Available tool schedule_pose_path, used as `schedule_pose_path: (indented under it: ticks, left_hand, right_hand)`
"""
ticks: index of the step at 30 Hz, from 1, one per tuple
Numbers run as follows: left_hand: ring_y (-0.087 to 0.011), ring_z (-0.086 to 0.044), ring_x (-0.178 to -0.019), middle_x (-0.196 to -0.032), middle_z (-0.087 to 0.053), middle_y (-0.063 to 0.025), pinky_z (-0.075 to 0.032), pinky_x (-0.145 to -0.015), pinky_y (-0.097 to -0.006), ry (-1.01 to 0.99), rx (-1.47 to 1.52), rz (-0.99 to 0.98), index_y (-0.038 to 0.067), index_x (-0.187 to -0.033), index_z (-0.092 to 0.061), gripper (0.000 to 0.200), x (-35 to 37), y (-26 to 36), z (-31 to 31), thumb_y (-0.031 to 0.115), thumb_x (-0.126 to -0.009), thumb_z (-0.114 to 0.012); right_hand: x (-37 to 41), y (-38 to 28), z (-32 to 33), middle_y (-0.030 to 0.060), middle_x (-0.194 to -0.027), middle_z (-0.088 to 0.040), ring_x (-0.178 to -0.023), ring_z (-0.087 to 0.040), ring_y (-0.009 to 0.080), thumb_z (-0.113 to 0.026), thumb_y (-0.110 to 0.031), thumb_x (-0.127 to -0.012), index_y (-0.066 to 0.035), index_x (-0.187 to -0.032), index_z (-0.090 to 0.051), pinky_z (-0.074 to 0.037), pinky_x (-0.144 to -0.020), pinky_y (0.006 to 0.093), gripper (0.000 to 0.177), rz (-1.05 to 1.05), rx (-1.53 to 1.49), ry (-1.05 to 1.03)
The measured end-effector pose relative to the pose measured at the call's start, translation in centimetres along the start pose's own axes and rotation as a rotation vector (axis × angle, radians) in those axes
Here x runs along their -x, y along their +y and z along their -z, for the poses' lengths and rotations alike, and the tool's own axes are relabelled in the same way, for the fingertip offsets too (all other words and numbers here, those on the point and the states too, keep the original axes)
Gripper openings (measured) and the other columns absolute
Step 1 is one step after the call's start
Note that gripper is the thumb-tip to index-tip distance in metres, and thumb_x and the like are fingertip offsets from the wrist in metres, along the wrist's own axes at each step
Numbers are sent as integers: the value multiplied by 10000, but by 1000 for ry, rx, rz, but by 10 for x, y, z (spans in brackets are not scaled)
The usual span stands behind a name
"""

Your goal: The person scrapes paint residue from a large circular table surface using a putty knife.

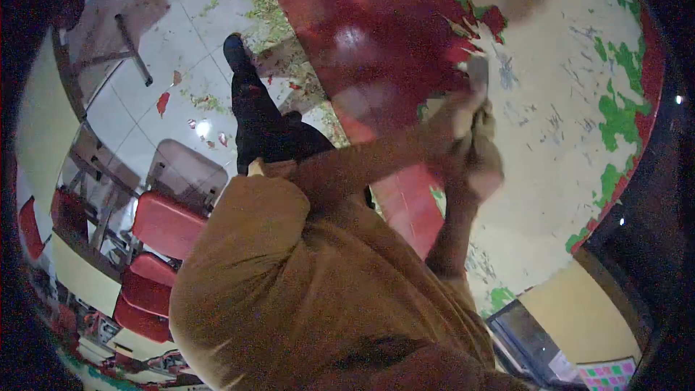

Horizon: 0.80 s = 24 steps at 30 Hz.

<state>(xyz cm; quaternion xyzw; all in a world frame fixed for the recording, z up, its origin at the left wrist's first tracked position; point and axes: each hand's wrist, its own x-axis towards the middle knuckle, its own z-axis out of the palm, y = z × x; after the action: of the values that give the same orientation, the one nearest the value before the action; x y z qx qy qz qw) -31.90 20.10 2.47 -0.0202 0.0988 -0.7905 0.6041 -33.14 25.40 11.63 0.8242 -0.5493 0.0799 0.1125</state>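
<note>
Grey scraper (476, 72) juts just beyond the paired hands (467, 114), beside peeling red paint (434, 25) on the wall (550, 174); both are clenched round its near end, fingers blurred.

Hands (486, 166) could sweep along the peeling surface (550, 152), with red chairs (165, 223) well apart, lower left.

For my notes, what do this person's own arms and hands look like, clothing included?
The top is plain brown, with a loose left sleeve that seems to end around the elbow, leaving the forearm bare. The right sleeve's end is unclear. The left hand and right hand show no gloves; blur hides any finer detail.
</note>
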Motion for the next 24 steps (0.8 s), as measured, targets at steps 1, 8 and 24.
schedule_pose_path:
  ticks: [1,8,24]
  left_hand:
    - [-163,-523,-610,-681,-546,-50,-449,-596,-315,-23,7,24,75,-779,-553,468,1,7,-3,473,-940,-366]
    - [-175,-527,-604,-672,-537,-63,-457,-599,-340,-16,-652,-146,87,-797,-518,411,16,48,-23,442,-946,-376]
    - [-146,-551,-595,-641,-565,-74,-454,-558,-315,-159,-628,173,58,-711,-521,446,31,94,-65,412,-947,-388]
  right_hand:
    - [8,24,-21,126,-795,-657,-555,-596,270,-571,-126,-820,-36,-964,-648,-465,-503,334,187,-34,127,-63]
    - [-10,-16,8,131,-857,-657,-537,-575,257,-563,-116,-832,-38,-976,-644,-436,-479,332,183,32,-19,70]
    - [-18,-35,-4,162,-824,-624,-700,-597,261,-536,-81,-848,12,-1075,-609,-458,-634,349,257,-179,-136,114]
